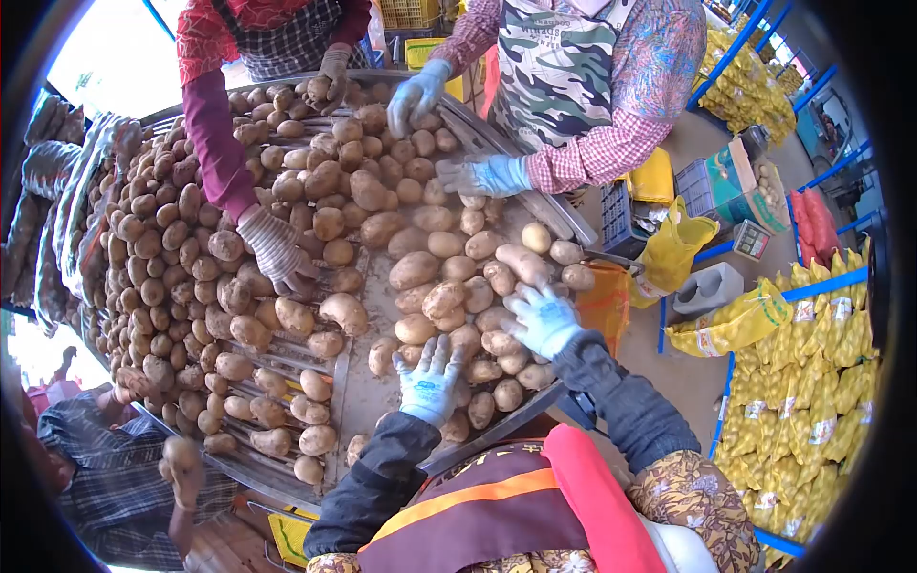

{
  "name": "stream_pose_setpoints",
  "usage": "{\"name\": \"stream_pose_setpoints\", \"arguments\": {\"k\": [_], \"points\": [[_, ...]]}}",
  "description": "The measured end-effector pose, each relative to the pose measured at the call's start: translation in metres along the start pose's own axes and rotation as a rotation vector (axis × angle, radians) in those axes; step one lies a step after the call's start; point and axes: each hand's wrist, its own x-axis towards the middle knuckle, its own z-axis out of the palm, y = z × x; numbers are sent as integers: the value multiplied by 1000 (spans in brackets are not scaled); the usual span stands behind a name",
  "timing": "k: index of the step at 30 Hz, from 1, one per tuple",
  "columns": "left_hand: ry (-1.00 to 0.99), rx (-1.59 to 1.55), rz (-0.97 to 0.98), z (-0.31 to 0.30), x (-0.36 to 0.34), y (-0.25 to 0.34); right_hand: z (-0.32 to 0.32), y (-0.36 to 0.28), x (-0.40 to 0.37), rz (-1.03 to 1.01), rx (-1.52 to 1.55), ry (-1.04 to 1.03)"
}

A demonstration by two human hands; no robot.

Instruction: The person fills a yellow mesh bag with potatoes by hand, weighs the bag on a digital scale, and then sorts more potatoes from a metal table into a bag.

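Observation:
Many brown potatoes (444,301) lie on a slatted metal sorting table (358,392). My left hand (428,384), in a white and light-blue glove, rests at the near edge of the pile with its fingers spread, touching potatoes. To the right, my right hand (543,320), gloved the same way, lies over potatoes with its fingers apart, just below a long potato (522,265). Neither hand is closed round anything. A paler yellowish potato (536,237) sits farther up near the table's right side.
Across the table, co-workers' gloved hands (277,250) and blue-gloved hands (487,176) reach over potatoes. Another person (153,458) at lower left holds a potato. Filled yellow net bags (802,401), a yellow bag (673,248) and a grey block (709,288) stand at right.

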Motion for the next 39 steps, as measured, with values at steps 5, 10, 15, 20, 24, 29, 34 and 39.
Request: {"name": "stream_pose_setpoints", "arguments": {"k": [5,10,15,20,24,29,34,39], "points": [[-42,-19,36,-7,6,5,18,57,-53,-106,-183,187],[-31,-58,139,-12,28,13,11,32,-31,48,42,324],[-114,-75,118,-3,23,14,14,-88,34,-165,115,254],[287,-291,307,-15,-30,8,38,-98,62,-156,-67,-51],[249,-175,11,0,-95,-27,33,-62,18,-381,47,349],[8,-151,-67,14,-113,-34,39,-8,-48,-329,-86,327],[-12,-106,0,18,-82,-29,10,-36,-50,-136,45,445],[-58,-56,59,10,-76,-32,31,-48,-4,-91,-104,218]]}}
